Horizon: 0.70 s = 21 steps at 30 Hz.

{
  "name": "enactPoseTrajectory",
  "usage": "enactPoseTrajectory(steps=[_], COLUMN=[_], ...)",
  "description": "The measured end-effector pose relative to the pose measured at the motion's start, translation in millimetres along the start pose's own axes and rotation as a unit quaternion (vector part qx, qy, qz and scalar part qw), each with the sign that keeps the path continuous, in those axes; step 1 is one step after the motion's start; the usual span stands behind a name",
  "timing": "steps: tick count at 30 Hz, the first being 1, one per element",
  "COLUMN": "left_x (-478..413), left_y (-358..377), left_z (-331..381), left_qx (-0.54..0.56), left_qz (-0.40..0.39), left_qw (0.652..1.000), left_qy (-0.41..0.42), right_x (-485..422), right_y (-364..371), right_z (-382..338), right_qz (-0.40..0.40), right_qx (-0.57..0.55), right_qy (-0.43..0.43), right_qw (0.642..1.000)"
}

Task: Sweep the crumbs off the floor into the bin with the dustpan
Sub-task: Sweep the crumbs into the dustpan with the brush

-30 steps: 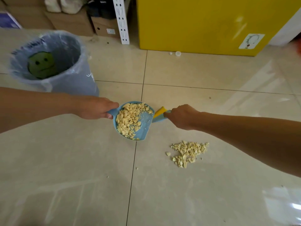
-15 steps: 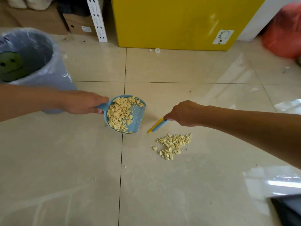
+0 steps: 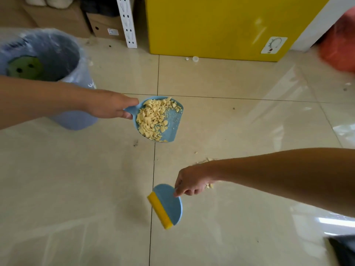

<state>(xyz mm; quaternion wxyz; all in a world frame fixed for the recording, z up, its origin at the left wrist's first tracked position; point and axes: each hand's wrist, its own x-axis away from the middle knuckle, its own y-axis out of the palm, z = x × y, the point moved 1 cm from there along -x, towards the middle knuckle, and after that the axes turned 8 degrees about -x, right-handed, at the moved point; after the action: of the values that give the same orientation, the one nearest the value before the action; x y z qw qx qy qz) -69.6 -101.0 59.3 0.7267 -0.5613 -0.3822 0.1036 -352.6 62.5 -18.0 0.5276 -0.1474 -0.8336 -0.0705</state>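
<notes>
My left hand grips the handle of a small blue dustpan, held above the floor and loaded with pale yellow crumbs. The blue bin, lined with a clear bag, stands just left of it behind my left forearm. My right hand holds a blue half-round scraper with a yellow edge low over the tiles, nearer to me. My right arm hides most of the crumb pile left on the floor; only a few bits show at its edges.
A yellow cabinet stands at the back, with a white shelf post and cardboard boxes to its left. An orange-red bag sits far right. A small white cap lies by the cabinet. A dark object shows bottom right.
My right hand has pulled the scraper back toward me, away from the dustpan and over the floor pile. The dustpan stays level beside the bin.
</notes>
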Motion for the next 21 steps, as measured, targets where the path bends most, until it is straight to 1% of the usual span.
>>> enactPoseTrajectory(steps=[2, 3, 5, 7, 9, 12, 18, 20, 21], left_x=[0, 0, 2, 6, 8, 7, -2, -4, -6], left_y=[-2, 0, 1, -1, 1, 4, 16, 19, 22], left_z=[8, 8, 8, 9, 8, 14, 19, 21, 21], left_qx=[-0.006, -0.007, 0.031, 0.061, 0.069, 0.053, 0.042, 0.033, 0.030], left_qz=[-0.012, -0.031, -0.050, -0.070, -0.083, -0.102, -0.118, -0.121, -0.123], left_qw=[1.000, 0.999, 0.998, 0.995, 0.994, 0.993, 0.992, 0.992, 0.992], left_qy=[-0.006, -0.009, -0.022, -0.034, -0.036, -0.037, -0.018, -0.012, -0.010], right_x=[-14, -18, -21, -21, -18, -7, 33, 46, 51], right_y=[8, 5, -9, -31, -56, -90, -132, -137, -138], right_z=[-12, -17, -22, -18, -4, 27, 80, 93, 97], right_qz=[0.058, 0.092, 0.151, 0.205, 0.230, 0.221, 0.168, 0.153, 0.139], right_qx=[0.021, 0.032, 0.041, 0.023, -0.028, -0.111, -0.091, -0.106, -0.125], right_qy=[-0.012, -0.020, -0.034, -0.032, -0.013, 0.033, 0.165, 0.184, 0.180], right_qw=[0.998, 0.995, 0.987, 0.978, 0.973, 0.968, 0.968, 0.965, 0.966])
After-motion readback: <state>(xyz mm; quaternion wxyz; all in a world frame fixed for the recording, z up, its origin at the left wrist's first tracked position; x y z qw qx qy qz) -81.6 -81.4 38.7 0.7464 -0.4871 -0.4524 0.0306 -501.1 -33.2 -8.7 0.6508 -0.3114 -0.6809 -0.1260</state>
